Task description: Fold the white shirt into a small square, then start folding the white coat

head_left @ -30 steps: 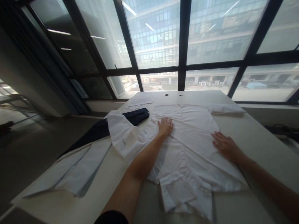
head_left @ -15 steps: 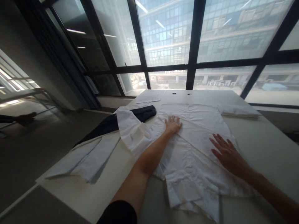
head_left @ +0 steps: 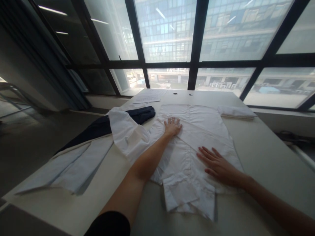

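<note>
A white long-sleeved garment, seemingly a shirt (head_left: pixel 204 127), lies spread on the white table (head_left: pixel 268 170). My left hand (head_left: pixel 173 127) rests flat on its upper left part with fingers spread. Lower and to the right, my right hand (head_left: pixel 219 164) lies open, palm down, over the cloth. One white sleeve (head_left: pixel 128 131) is bunched out to the left. Another white part with a cuff (head_left: pixel 183 193) is folded toward the near edge. Creases run across the cloth between my hands.
Dark navy cloth (head_left: pixel 98 127) and white folded fabric (head_left: pixel 73 164) lie along the table's left side. Paper sheets (head_left: pixel 147 96) sit at the back left, and a folded white cloth (head_left: pixel 236 112) at the back right. Large windows (head_left: pixel 167 32) stand behind the table.
My right hand has moved left and slightly down across the garment. The left hand stays on about the same spot of cloth. The camera view has shifted a little to the right.
</note>
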### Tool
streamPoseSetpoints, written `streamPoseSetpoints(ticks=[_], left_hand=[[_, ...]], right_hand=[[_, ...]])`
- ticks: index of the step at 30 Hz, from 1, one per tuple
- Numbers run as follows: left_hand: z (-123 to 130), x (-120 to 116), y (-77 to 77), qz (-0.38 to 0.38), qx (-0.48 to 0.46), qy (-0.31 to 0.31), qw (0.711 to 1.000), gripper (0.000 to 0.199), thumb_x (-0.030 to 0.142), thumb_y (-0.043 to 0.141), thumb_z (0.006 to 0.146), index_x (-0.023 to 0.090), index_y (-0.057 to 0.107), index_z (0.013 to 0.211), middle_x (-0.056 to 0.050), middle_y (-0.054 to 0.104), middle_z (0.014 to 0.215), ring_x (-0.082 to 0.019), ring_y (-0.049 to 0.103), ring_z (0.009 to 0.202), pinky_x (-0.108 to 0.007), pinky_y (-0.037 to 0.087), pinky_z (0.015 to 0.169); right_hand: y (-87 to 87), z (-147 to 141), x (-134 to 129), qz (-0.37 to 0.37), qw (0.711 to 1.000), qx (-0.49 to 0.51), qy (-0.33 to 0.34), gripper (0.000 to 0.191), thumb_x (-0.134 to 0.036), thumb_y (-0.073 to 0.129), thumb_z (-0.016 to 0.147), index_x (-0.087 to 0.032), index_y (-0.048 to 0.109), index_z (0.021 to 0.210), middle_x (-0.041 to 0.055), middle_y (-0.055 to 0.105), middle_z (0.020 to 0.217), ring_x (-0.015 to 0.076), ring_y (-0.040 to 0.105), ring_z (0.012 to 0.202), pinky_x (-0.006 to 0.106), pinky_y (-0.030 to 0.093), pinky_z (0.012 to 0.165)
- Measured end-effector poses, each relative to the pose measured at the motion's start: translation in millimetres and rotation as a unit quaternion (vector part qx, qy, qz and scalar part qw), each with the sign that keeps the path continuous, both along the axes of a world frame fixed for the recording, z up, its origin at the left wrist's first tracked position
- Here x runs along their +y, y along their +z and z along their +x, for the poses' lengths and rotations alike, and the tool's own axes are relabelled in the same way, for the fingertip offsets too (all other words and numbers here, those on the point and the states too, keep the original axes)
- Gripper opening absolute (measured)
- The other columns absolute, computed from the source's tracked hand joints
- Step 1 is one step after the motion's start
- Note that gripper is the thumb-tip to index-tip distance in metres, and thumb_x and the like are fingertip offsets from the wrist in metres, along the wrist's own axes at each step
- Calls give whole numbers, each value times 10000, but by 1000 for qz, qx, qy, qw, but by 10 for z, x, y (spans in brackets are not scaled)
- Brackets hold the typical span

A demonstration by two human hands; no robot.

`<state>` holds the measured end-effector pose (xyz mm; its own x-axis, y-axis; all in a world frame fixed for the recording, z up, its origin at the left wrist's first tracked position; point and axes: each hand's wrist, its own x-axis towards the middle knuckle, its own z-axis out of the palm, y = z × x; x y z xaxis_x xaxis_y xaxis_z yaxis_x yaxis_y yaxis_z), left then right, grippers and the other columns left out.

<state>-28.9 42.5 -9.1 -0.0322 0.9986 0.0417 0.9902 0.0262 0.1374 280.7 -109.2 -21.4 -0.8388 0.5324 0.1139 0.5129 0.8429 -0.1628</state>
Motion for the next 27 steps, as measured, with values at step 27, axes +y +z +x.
streamPoseSetpoints(ticks=[27], left_hand=[[0, 21, 4, 11, 13, 0, 1000, 618, 540, 263, 1010, 310, 306, 1583, -84, 215, 1674, -375, 135, 1532, -677, 151, 1167]], right_hand=[[-115, 614, 794, 60, 920, -36, -385, 574, -430, 217, 1046, -180, 435, 1514, 139, 414, 1576, 322, 345, 1469, 661, 265, 1146]])
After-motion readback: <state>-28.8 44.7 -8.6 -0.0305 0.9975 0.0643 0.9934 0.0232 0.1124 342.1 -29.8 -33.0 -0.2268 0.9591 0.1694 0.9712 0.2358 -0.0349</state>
